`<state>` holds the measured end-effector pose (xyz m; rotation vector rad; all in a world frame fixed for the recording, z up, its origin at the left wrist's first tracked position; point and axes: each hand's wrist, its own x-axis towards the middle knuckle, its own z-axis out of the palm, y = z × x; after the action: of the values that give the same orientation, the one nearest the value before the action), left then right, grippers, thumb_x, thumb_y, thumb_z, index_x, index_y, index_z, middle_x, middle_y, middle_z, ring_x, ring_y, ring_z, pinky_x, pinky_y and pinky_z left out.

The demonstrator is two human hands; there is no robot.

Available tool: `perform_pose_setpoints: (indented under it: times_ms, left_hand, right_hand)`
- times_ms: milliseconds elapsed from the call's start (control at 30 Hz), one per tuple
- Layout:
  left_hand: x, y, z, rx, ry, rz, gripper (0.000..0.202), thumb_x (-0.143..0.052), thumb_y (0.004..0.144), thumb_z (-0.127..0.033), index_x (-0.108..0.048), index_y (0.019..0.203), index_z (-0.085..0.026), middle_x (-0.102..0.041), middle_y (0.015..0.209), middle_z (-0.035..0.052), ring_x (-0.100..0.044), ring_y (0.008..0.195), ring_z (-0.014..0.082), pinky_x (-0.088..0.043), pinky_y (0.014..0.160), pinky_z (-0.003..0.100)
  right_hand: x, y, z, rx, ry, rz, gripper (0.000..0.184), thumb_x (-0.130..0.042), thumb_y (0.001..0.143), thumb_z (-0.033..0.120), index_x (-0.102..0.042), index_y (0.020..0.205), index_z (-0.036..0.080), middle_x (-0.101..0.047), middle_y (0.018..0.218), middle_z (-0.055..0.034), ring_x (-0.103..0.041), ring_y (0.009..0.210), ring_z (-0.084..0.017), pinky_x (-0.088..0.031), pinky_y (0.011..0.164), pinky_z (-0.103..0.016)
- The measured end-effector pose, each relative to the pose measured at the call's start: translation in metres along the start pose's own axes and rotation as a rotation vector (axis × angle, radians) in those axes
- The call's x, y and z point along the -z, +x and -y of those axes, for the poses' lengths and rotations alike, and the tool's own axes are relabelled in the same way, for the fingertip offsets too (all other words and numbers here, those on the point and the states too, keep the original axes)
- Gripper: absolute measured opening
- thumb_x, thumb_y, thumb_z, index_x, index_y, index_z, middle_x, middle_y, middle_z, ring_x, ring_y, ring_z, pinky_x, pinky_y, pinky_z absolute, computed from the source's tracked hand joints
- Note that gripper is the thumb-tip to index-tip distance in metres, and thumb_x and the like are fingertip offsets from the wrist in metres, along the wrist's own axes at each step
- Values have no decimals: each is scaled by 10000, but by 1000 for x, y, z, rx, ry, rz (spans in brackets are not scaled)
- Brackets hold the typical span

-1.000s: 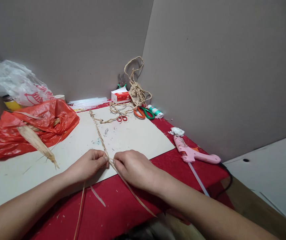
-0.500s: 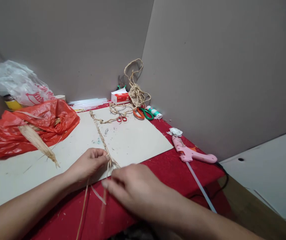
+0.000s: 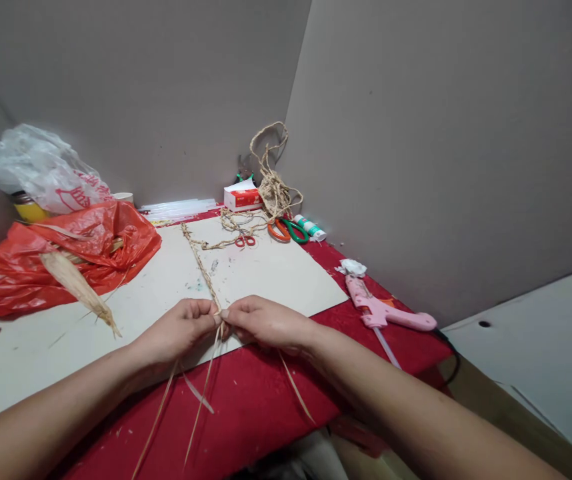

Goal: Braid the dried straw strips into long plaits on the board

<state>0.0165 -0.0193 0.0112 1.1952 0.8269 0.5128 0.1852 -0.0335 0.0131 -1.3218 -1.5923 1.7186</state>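
Observation:
A braided straw cord (image 3: 201, 267) runs across the pale board (image 3: 276, 273) toward me. At its near end my left hand (image 3: 183, 327) pinches the braid between thumb and fingers. Touching the same spot, my right hand (image 3: 261, 320) is closed on the straw strands there, its fingertips meeting the left ones. Loose straw strands (image 3: 205, 393) hang below the hands over the red tablecloth (image 3: 246, 413), and another strand (image 3: 296, 387) trails beneath my right hand. The exact crossing of strands is hidden by my fingertips.
An orange plastic bag (image 3: 66, 247) with dry husk (image 3: 79, 283) lies left. At the back are glue sticks (image 3: 181, 209), a small red-and-white box (image 3: 243, 198), coiled straw rope (image 3: 276, 193) and scissors (image 3: 289, 230). A pink glue gun (image 3: 381, 308) rests on the right edge.
My right hand has moved up and away from me to meet my left hand at the braid's end. A strand now trails below my right hand. My left hand has barely moved.

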Motion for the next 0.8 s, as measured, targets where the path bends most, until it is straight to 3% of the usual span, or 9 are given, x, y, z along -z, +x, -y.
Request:
perform_pose_setpoints:
  times_ms: [100, 267, 400, 600, 700, 800]
  left_hand:
    - [4, 2, 1, -39, 128, 7, 224, -608, 735, -346, -574, 684, -131, -588, 656, 19, -507, 628, 109, -397, 637, 224]
    - [8, -4, -6, 16, 414, -38, 213, -529, 778, -332, -578, 690, -144, -520, 547, -29, -402, 467, 69, -305, 460, 183]
    - [4, -11, -11, 136, 343, 63, 278, -437, 828, -398, -564, 785, -155, -555, 531, -14, -365, 337, 60, -255, 360, 183]
    - [-14, -16, -1, 124, 305, 45, 344, -407, 845, -485, -473, 936, -160, -626, 605, 35, -537, 391, 114, -375, 372, 188]
    - [-18, -18, 1, 112, 328, 11, 362, -429, 834, -478, -464, 1010, -164, -632, 624, 37, -568, 434, 128, -390, 377, 186]
    - [-13, -18, -8, 179, 383, 52, 394, -483, 802, -453, -488, 1069, -162, -624, 602, 20, -560, 429, 132, -391, 388, 196]
  right_hand:
    - [3, 4, -1, -56, 50, 55, 293, -430, 847, 321, -516, 628, 148, -364, 428, 78, -220, 319, -31, -133, 317, -187]
    - [-4, 9, -2, -146, 157, -16, 235, -445, 796, 251, -489, 583, 162, -358, 377, 88, -203, 276, -35, -108, 307, -200]
    - [-13, 5, -1, -86, 151, -152, 227, -436, 755, 162, -550, 561, 132, -328, 339, 85, -190, 289, -29, -102, 330, -208]
    - [-26, 1, -1, -78, 296, -152, 305, -450, 772, 224, -390, 477, 174, -328, 322, 87, -176, 269, -30, -103, 315, -206]
    - [-30, -1, -2, -56, 370, -107, 273, -447, 775, 214, -454, 509, 154, -412, 342, 60, -237, 274, -29, -112, 316, -194]
    - [-29, -3, -4, -74, 417, -152, 170, -498, 756, 223, -538, 613, 141, -363, 366, 90, -207, 286, -30, -101, 311, -192]
